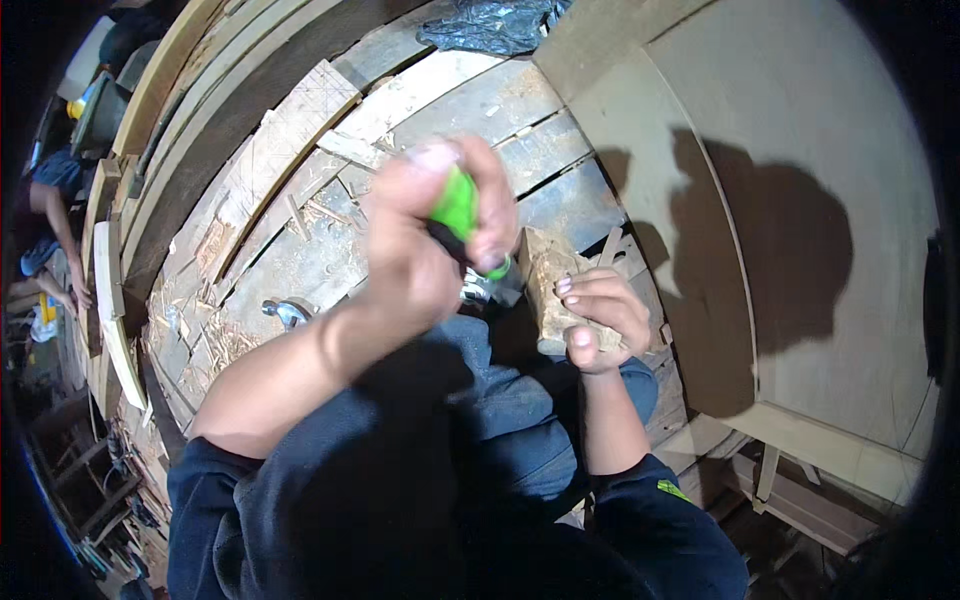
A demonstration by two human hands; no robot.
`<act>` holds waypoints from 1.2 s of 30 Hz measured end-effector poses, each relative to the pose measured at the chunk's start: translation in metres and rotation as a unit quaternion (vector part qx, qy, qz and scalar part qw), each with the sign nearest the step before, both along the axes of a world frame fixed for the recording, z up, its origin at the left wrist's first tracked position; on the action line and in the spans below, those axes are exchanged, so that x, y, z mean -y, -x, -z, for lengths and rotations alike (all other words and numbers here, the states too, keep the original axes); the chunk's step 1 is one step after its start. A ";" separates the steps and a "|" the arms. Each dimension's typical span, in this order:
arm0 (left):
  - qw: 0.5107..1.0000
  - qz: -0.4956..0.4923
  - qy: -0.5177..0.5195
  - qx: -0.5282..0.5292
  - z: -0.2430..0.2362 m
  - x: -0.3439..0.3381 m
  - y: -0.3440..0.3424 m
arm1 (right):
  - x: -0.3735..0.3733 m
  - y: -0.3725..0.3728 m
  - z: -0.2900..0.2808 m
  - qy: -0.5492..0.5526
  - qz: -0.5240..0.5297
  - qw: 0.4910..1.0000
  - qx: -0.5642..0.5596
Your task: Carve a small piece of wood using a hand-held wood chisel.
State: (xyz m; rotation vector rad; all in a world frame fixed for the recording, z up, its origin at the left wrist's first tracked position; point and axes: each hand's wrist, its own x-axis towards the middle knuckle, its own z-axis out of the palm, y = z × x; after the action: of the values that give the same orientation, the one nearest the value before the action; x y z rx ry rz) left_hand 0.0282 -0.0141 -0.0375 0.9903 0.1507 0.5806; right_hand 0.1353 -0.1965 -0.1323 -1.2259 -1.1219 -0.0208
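Observation:
My left hand, slightly blurred, is wrapped round the green and black handle of a tool, raised just left of and above a rough wooden block. A metal part shows below that hand; I cannot tell whether it belongs to the tool. My right hand grips the block from its right side, fingers bent over its face and thumb near its lower end, close above my knee.
Planks with shavings lie around me, with a long board, a small metal tool and a dark plastic bag. A plywood panel stands to my right. Another person's arm reaches among timber at the far left.

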 end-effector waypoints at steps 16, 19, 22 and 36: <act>0.995 0.042 0.019 0.086 -0.040 -0.032 0.015 | 0.005 -0.002 0.001 0.008 0.040 0.999 -0.018; 0.992 0.037 0.013 0.123 -0.067 -0.044 0.026 | 0.006 -0.002 0.001 0.006 0.049 0.999 -0.020; 0.997 0.026 0.011 0.071 -0.033 -0.002 0.016 | 0.005 0.000 0.003 -0.004 0.049 0.999 -0.016; 0.998 0.011 -0.008 -0.056 0.003 0.024 0.007 | 0.004 -0.001 0.004 0.001 0.049 0.998 -0.024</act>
State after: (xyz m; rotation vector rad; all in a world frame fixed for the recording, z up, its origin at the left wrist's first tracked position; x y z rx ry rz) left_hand 0.0215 -0.0376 -0.0404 1.0391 0.2340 0.5064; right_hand 0.1361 -0.2006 -0.1360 -1.2761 -1.0195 -0.0654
